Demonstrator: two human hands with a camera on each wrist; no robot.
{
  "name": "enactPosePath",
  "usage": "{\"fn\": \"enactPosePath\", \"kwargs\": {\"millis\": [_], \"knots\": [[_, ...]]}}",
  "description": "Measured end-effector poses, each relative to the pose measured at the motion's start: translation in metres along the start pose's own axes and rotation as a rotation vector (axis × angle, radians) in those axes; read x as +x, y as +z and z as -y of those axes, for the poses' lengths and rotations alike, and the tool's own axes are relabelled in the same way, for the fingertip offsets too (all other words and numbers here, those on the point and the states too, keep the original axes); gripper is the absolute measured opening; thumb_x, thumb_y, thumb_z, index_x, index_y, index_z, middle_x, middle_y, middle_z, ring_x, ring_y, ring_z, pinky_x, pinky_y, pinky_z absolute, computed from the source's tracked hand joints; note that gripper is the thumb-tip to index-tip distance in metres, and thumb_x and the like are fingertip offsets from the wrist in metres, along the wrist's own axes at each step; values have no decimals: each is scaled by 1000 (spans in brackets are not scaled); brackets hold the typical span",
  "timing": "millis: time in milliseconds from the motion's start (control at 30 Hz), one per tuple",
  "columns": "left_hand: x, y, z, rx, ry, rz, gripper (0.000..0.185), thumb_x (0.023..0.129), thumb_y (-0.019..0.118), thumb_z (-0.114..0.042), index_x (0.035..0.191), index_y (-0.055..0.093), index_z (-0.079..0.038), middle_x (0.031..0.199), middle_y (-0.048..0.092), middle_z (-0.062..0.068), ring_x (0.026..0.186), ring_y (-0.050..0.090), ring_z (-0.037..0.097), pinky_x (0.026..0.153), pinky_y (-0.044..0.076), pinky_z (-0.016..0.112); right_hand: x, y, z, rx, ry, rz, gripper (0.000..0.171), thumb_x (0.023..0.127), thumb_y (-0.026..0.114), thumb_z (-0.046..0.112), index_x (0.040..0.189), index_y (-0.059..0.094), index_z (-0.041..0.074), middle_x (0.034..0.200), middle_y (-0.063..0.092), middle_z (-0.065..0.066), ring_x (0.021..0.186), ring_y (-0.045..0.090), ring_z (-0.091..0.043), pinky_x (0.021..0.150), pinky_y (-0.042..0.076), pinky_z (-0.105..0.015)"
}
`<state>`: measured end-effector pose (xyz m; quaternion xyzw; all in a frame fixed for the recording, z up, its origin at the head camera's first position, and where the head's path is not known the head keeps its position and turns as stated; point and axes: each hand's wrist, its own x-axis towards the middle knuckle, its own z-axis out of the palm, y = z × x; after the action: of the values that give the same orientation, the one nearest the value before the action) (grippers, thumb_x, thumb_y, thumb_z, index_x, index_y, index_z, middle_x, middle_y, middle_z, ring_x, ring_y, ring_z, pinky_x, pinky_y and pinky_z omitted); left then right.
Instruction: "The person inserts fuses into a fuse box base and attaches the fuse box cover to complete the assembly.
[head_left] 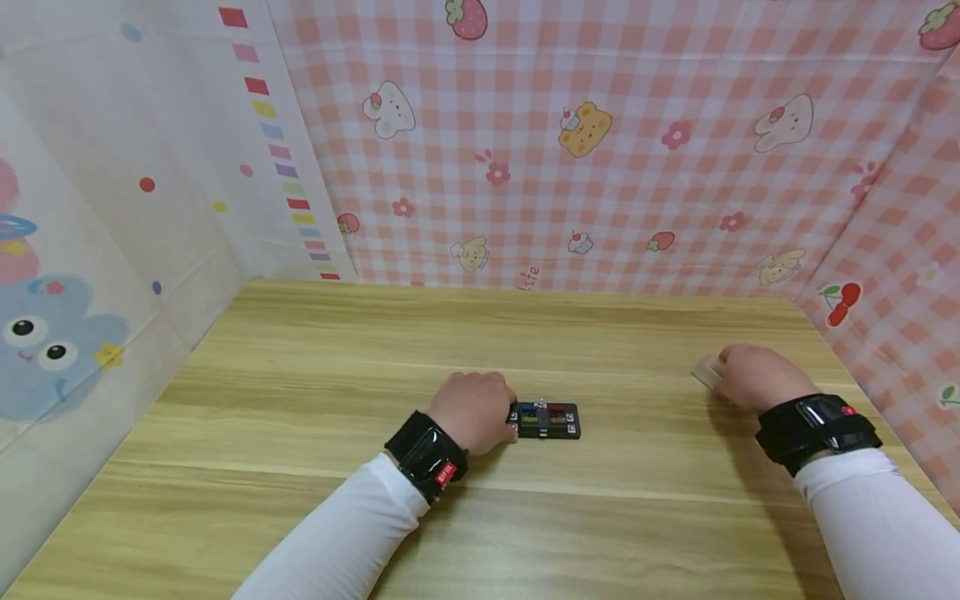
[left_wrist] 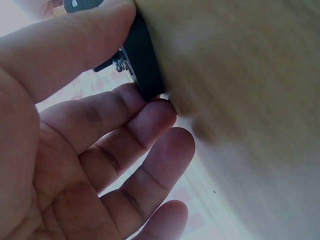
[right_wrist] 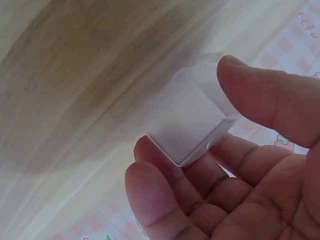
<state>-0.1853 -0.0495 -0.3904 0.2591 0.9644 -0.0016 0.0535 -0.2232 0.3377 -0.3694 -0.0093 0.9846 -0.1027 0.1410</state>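
Observation:
A small black fuse block point(head_left: 546, 422) with blue, red, yellow and brown blade fuses and metal screw terminals lies flat on the wooden table. My left hand point(head_left: 472, 412) holds its left end between thumb and fingers. In the left wrist view, the thumb presses one side of the black base point(left_wrist: 145, 60), and a terminal screw point(left_wrist: 119, 64) shows beside it. Off to the right, my right hand point(head_left: 761, 377) grips a clear plastic cover point(right_wrist: 187, 122), box-shaped, between thumb and fingers, close over the table.
The wood-grain table point(head_left: 360, 333) runs back to a pink checked cloth point(head_left: 540, 192) hung behind it. A white printed cloth point(head_left: 187, 125) borders the left, and more checked cloth point(head_left: 907, 275) borders the right.

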Motion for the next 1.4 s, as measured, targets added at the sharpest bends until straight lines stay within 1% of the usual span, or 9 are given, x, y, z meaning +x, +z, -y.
{"fn": "enactPosePath", "kwargs": {"millis": [267, 567, 733, 867, 967, 1067, 1267, 1333, 1400], "knots": [[0, 1, 0, 2, 5, -5, 43, 85, 84, -52, 111, 80, -18, 106, 76, 1, 87, 69, 19, 85, 55, 41, -1, -2, 3, -42, -7, -32, 53, 92, 68, 8, 133, 53, -22, 111, 66, -35, 89, 58, -41, 90, 51, -64], [1, 0, 0, -6, 3, -6, 41, 84, 85, -52, 109, 80, -19, 104, 76, 0, 84, 67, 18, 83, 54, 41, -5, -5, 8, -21, -33, -60, 55, 93, 67, 11, 136, 52, -20, 126, 62, -43, 94, 61, -43, 95, 50, -68], [1, 0, 0, -10, 4, -4, 41, 85, 84, -51, 109, 80, -18, 104, 75, 0, 83, 66, 17, 82, 54, 40, -7, -6, 12, -36, -56, -77, 55, 95, 68, 13, 137, 54, -19, 127, 62, -42, 94, 61, -42, 93, 51, -65], [1, 0, 0, -3, 7, -1, 41, 85, 84, -52, 109, 80, -18, 104, 75, 0, 84, 66, 17, 82, 54, 40, -8, -7, 17, -36, -68, -81, 55, 95, 69, 14, 137, 54, -17, 122, 65, -39, 88, 59, -39, 81, 51, -54], [1, 0, 1, -3, 7, -3, 41, 85, 84, -52, 108, 80, -18, 103, 75, 0, 83, 66, 17, 83, 54, 41, -9, -7, 20, -49, -90, -95, 54, 95, 70, 14, 136, 55, -17, 119, 66, -38, 85, 59, -37, 77, 50, -49], [1, 0, 1, -4, 4, -3, 41, 85, 84, -52, 107, 80, -18, 102, 74, -1, 82, 66, 17, 83, 54, 40, -9, -7, 23, -65, -112, -113, 52, 95, 70, 13, 135, 56, -18, 122, 66, -39, 86, 60, -36, 79, 53, -51], [1, 0, 0, -3, 2, -1, 40, 85, 84, -52, 107, 79, -18, 101, 74, -1, 82, 66, 17, 82, 54, 40, -13, -8, 30, -68, -134, -142, 53, 96, 70, 13, 136, 55, -17, 126, 64, -40, 94, 64, -38, 91, 54, -61], [1, 0, 0, -1, 3, 0, 39, 86, 83, -52, 107, 79, -18, 102, 74, -1, 83, 66, 17, 82, 54, 40, -14, -9, 32, -68, -144, -147, 53, 96, 70, 14, 137, 55, -17, 126, 64, -40, 94, 63, -38, 90, 54, -60], [1, 0, 0, 2, 4, 0, 39, 86, 83, -52, 107, 79, -18, 102, 74, -1, 83, 66, 17, 83, 54, 40, -15, -10, 35, -56, -151, -149, 54, 96, 69, 14, 138, 54, -17, 123, 66, -38, 92, 63, -37, 85, 54, -56]]}}
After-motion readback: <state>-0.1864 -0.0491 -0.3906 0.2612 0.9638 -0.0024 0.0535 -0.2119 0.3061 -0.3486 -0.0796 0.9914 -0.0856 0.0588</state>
